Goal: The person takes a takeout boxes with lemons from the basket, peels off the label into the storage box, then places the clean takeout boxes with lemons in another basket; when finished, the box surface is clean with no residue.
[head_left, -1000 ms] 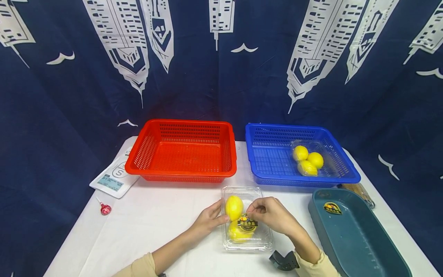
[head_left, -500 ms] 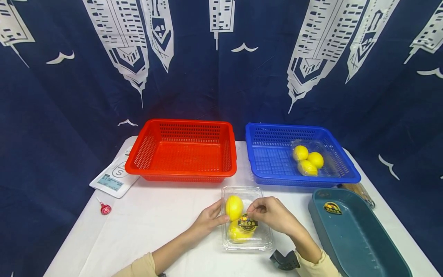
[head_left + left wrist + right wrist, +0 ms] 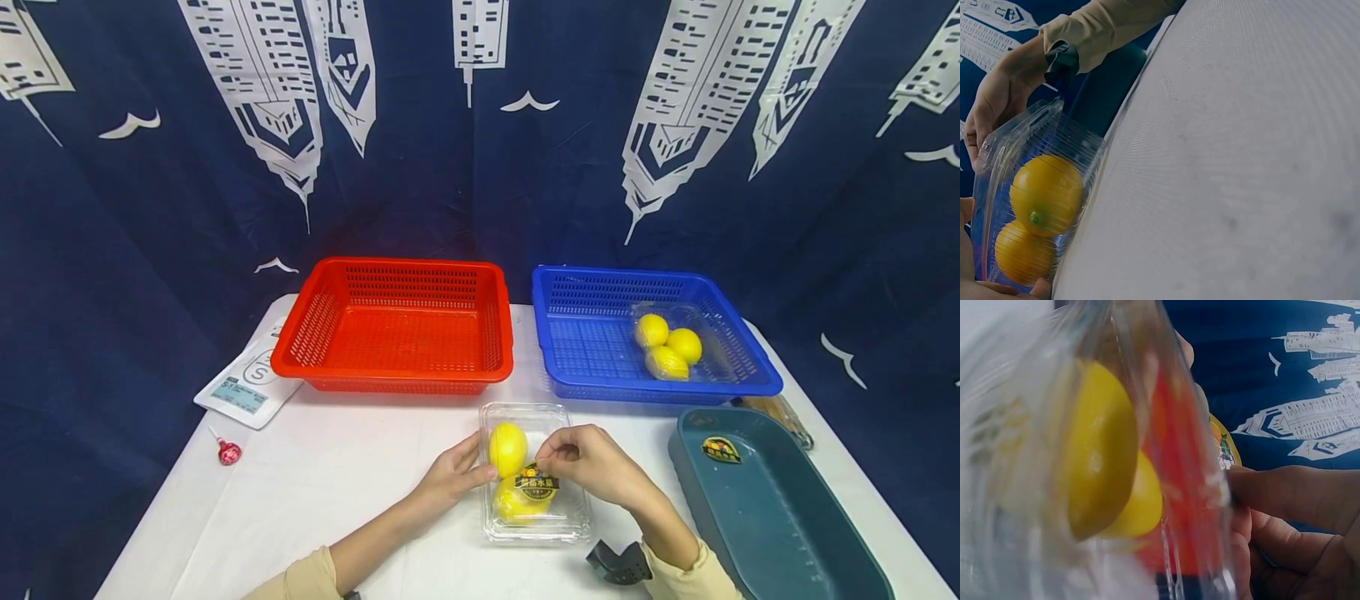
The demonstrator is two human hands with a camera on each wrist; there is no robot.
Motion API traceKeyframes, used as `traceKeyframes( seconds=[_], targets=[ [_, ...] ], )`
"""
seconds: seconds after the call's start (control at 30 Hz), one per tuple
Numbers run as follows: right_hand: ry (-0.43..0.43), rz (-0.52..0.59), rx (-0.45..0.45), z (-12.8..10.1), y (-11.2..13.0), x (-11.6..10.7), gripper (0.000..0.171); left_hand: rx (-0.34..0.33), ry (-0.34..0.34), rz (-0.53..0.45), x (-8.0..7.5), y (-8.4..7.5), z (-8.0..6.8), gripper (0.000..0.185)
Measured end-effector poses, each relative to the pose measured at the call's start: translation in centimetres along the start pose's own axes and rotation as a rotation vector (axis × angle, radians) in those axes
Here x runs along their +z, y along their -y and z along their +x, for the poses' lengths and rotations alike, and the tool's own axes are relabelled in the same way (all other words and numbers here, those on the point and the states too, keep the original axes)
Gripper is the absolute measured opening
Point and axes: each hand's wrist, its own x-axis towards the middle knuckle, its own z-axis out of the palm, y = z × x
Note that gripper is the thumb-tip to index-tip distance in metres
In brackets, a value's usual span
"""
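Near the front edge of the table (image 3: 330, 500), centre: clear box (image 3: 534, 475) with two lemons (image 3: 507, 449), lid down, sticker (image 3: 537, 482) on top. Left hand (image 3: 450, 477) against the box's left side, fingers lightly curved, fingertips touching the plastic beside the upper lemon; whether truly gripping or only steadying, cannot tell. Right hand (image 3: 592, 464) on the right part of the lid, thumb and forefinger pinched together at the sticker's upper edge; right wrist view: fingers (image 3: 1285, 494) closed on the lid rim next to the sticker (image 3: 1225, 450). Compared with the frames one second and half a second back, almost no change: same box position, same hand placement, only a slight shift of the right wrist. Judged from that, a pause on the sticker or lid seam, work on it not visibly advanced. Box thus between both hands, touching each. Toward the back edge: red basket (image 3: 397, 329) left, blue basket (image 3: 652, 333) right with another lemon pack (image 3: 667, 346). At the right front corner, teal tray (image 3: 772, 508); at the left edge, white pouch (image 3: 247, 387) and small red item (image 3: 228, 452).
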Motion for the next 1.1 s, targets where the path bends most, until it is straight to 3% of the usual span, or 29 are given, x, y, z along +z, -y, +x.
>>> traceKeyframes(
  seconds=[1.1],
  targets=[
    [0.013, 0.056, -0.028, -0.15, 0.09, -0.35, 0.009, -0.003, -0.005, 0.0, -0.02, 0.03, 0.01, 0.089]
  ],
)
